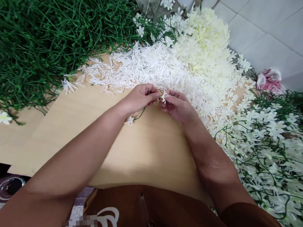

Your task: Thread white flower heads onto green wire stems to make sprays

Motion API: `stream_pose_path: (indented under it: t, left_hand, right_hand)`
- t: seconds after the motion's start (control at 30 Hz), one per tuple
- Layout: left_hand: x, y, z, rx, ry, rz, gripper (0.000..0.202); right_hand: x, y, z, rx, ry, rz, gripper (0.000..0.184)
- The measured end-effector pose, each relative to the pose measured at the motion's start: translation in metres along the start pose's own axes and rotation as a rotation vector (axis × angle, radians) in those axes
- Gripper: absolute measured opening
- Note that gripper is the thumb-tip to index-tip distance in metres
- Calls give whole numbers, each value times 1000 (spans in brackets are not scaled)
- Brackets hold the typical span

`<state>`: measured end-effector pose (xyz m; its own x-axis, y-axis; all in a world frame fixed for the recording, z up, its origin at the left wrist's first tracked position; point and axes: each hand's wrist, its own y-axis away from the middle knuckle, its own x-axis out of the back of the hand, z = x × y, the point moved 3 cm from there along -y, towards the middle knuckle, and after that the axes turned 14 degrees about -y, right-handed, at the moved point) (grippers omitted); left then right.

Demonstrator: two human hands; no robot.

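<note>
Left hand (141,97) — pinching green stem (141,114) | right hand (180,107) — pinching white flower (163,98) | tan board (143,154) beneath

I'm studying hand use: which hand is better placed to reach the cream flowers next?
Probably the right hand: it's nearer the cream flowers than the left hand, though holding a white flower.

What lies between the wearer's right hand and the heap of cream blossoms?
White stamen-like strands, thickly strewn, lie between the right hand and the cream blossoms; the head view shows this.
</note>
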<state>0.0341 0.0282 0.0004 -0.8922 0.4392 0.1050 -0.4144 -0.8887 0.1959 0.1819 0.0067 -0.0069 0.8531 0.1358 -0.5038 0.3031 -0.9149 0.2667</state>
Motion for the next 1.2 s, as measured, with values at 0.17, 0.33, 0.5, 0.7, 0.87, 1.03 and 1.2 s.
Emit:
stream_pose_path:
  t: [0.17, 0.33, 0.5, 0.7, 0.87, 1.03, 1.2]
  left_hand:
    - [1, 1, 2, 12, 18, 5, 17]
    - [1, 0, 2, 9, 17, 7, 17]
    - [1, -1, -1, 5, -9, 40, 19]
    - [1, -1, -1, 11, -57, 55, 17]
    - [1, 0, -1, 19, -60, 40, 17]
    - [0, 0, -1, 56, -37, 19, 17]
    - [-1, -1, 1, 55, -46, 32, 22]
  right_hand:
    - [2, -1, 0, 34, -15, 17, 34]
    - [0, -1, 0, 96, 44, 19, 37]
    - [-4, 0, -3, 244, 183, 31, 40]
    - [-3, 2, -6, 336, 267, 28, 38]
    - [-1, 1, -3, 334, 288, 46, 40]
    - [-2, -2, 4, 359, 272, 66, 43]
    - [1, -5, 14, 369, 222, 118, 44]
